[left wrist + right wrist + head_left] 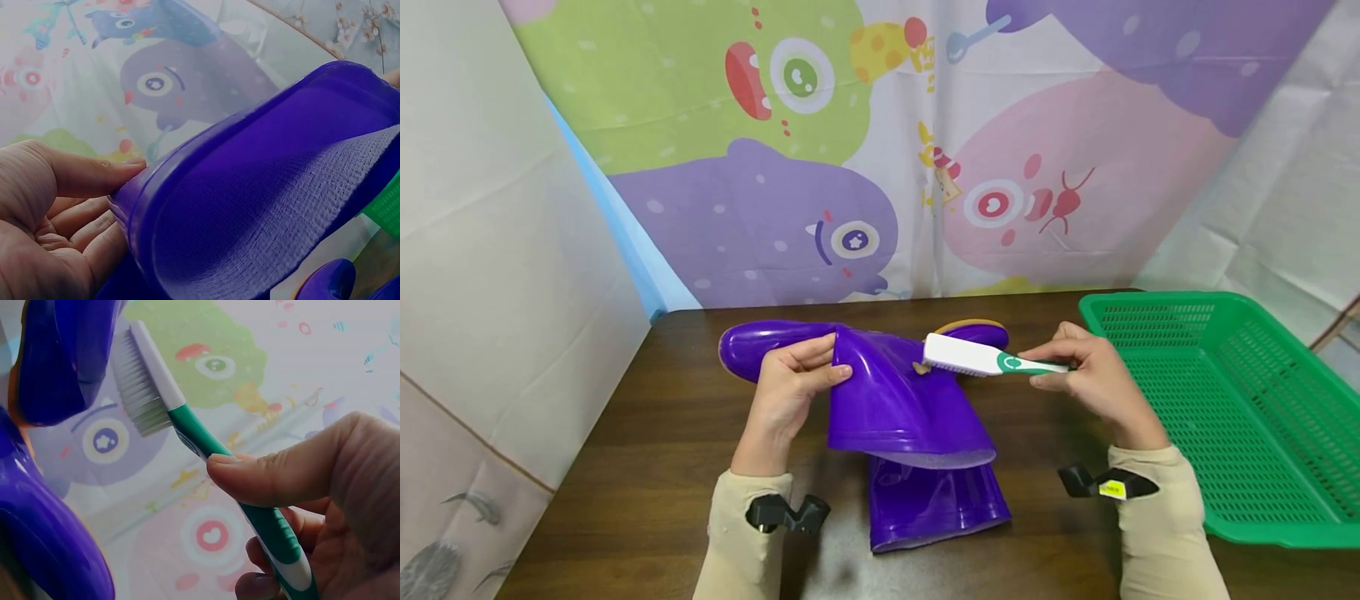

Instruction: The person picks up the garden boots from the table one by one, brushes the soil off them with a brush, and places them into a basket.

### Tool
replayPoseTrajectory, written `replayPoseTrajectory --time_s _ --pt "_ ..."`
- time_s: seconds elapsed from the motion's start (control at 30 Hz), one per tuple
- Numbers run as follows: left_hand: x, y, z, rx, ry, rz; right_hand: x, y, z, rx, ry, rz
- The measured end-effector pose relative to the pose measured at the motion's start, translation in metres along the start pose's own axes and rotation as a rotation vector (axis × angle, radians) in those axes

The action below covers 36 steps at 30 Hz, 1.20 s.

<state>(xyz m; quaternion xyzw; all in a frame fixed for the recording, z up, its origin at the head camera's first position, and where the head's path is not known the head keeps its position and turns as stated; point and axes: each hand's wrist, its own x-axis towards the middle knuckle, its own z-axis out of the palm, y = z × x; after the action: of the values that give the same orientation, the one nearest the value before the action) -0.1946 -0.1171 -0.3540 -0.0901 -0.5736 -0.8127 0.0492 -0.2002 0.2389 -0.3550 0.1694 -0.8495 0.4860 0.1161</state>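
A purple rain boot [887, 400] is tilted over the table, its opening towards me. My left hand [786, 392] pinches the shaft's edge between thumb and fingers; the left wrist view shows the pale fabric lining [269, 219] inside. My right hand [1097, 379] grips a white and green scrub brush [966, 354] by its handle, bristles [134, 387] facing the boot. A brownish smudge [921, 367] shows on the boot beside the brush head; whether the bristles touch it I cannot tell. Underneath lies a second purple boot [940, 508], partly hidden by the first.
On the right side of the brown wooden table [655, 467] stands a green plastic basket [1247, 433] with perforated walls, close to my right forearm. A cartoon-printed cloth [1037, 125] hangs behind the table.
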Motion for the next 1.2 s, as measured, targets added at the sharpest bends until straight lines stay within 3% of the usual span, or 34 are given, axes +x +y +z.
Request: replayPoseTrajectory --time_s 0.2,0.37,0.53,0.63,0.83,1.2 --pt "0.000 -0.004 -0.006 -0.022 -0.066 0.065 -0.002 -0.001 -0.005 -0.082 0.038 0.006" --pt "0.000 -0.001 -0.002 0.004 -0.026 0.016 -0.004 -0.002 -0.010 -0.118 0.076 -0.011" --pt "0.001 0.001 0.000 -0.001 -0.007 -0.016 -0.004 -0.001 -0.012 -0.058 0.129 -0.071" --pt "0.001 0.001 0.000 -0.008 -0.010 -0.015 -0.003 -0.002 -0.010 0.060 0.139 -0.123" --pt "0.003 -0.002 -0.002 -0.012 -0.011 -0.019 -0.001 -0.006 0.003 0.267 0.058 -0.169" --pt "0.002 0.000 0.000 -0.009 0.006 -0.027 0.009 0.007 0.026 0.267 -0.158 -0.130"
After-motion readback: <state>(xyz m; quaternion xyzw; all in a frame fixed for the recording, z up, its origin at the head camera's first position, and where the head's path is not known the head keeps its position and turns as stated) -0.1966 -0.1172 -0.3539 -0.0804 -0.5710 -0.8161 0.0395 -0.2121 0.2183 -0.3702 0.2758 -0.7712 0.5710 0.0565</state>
